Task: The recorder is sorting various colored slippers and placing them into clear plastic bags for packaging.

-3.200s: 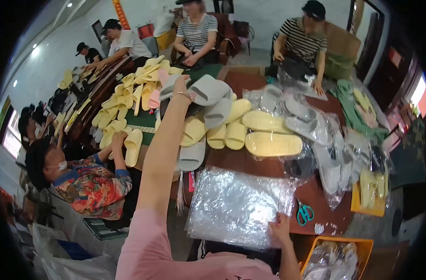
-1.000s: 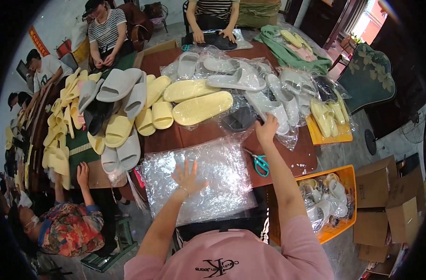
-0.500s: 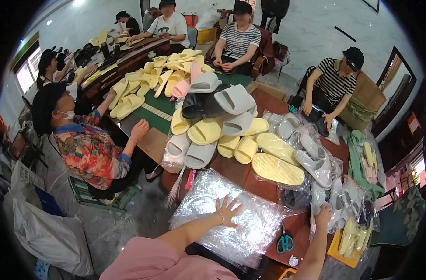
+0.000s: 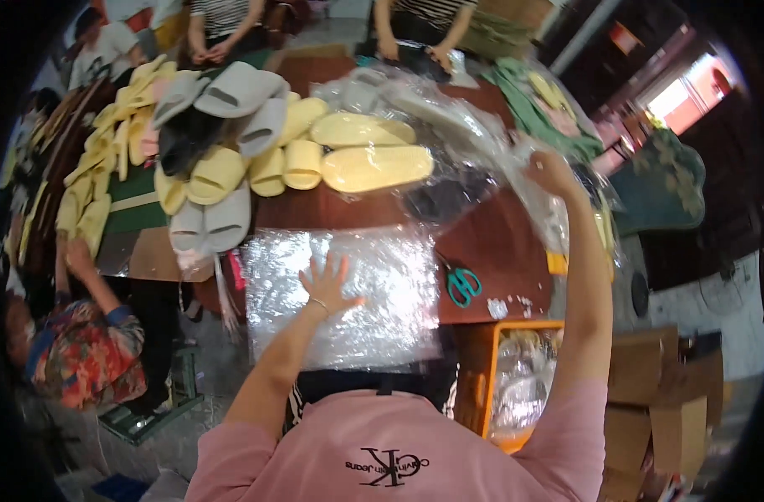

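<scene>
My left hand (image 4: 330, 287) lies flat with fingers spread on a stack of clear plastic bags (image 4: 273, 335) at the near table edge. Out to the right, my right hand (image 4: 552, 173) is closed on bagged grey slippers (image 4: 528, 201); motion blur smears the plastic there, and its fingertips are partly hidden. Beyond the bag stack are yellow slippers (image 4: 378, 170), some in clear bags, and a bagged black pair (image 4: 449, 199). Grey slippers (image 4: 235, 90) top the heap at left. Teal-handled scissors (image 4: 463, 287) rest right of the stack.
An orange crate (image 4: 480, 376) of clear-wrapped items stands by my right side, with cardboard boxes (image 4: 679, 427) beyond it. Co-workers sit around the table; one in a floral shirt (image 4: 93, 360) is at left. A green cloth (image 4: 533, 109) lies at the far right.
My view has swung right and down. The right hand has reached farther out over the bagged slippers. My left hand stays spread on the bags. The floral-shirted co-worker's hands are now together by yellow slippers.
</scene>
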Motion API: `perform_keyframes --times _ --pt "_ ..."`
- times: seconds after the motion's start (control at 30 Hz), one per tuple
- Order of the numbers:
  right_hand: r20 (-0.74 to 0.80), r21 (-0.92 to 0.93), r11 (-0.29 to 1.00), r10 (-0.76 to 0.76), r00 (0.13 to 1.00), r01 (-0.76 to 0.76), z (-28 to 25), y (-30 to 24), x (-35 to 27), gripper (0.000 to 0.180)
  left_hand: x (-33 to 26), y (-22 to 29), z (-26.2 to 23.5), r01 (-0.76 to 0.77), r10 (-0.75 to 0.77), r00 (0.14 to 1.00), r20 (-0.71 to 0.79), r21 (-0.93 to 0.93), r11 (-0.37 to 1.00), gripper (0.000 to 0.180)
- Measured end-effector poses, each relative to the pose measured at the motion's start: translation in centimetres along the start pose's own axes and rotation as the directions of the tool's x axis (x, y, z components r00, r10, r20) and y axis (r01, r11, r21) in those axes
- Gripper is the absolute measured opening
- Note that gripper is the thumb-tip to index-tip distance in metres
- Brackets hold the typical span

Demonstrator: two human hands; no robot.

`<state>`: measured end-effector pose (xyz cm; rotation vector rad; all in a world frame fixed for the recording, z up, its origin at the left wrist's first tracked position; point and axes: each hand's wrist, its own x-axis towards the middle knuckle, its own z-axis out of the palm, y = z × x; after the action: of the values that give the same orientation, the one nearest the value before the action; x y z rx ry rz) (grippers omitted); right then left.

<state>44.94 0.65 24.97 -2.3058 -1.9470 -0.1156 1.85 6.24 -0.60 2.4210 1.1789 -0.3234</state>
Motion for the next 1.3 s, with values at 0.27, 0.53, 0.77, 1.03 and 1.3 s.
perform_keyframes --times 0.27,0.53,0.77,1.03,1.3 --pt "-0.091 0.339 0.898 0.328 0.94 -0.281 -4.4 -10.7 -3.0 0.035 -1.6 2.0 -0.7 -0.038 0.048 0.977 -0.206 0.053 0.998 0.088" --pt "0.307 0.797 0.517 0.099 0.947 -0.312 1.6 -22.2 -1.0 0.056 -8.3 -1.8 -6.5 0.013 -0.053 0.997 0.048 -0.855 -0.518 0.06" --pt "0.176 0.581 0.789 0.118 0.977 -0.2 14.9 -16.2 -5.5 0.031 -5.8 -13.5 0.6 0.064 -0.282 0.937 0.204 -0.898 -0.436 0.055" --pt "0.238 0.582 0.763 0.171 0.956 -0.282 22.6 -19.9 -9.1 0.033 -7.6 -10.7 -1.6 -0.073 -0.402 0.883 0.241 -0.777 -0.625 0.069" --pt "0.203 0.591 0.796 0.007 0.979 -0.129 24.0 -23.1 -9.8 0.036 -6.9 -10.3 0.0 -0.106 -0.35 0.932 -0.096 -0.994 -0.009 0.059"
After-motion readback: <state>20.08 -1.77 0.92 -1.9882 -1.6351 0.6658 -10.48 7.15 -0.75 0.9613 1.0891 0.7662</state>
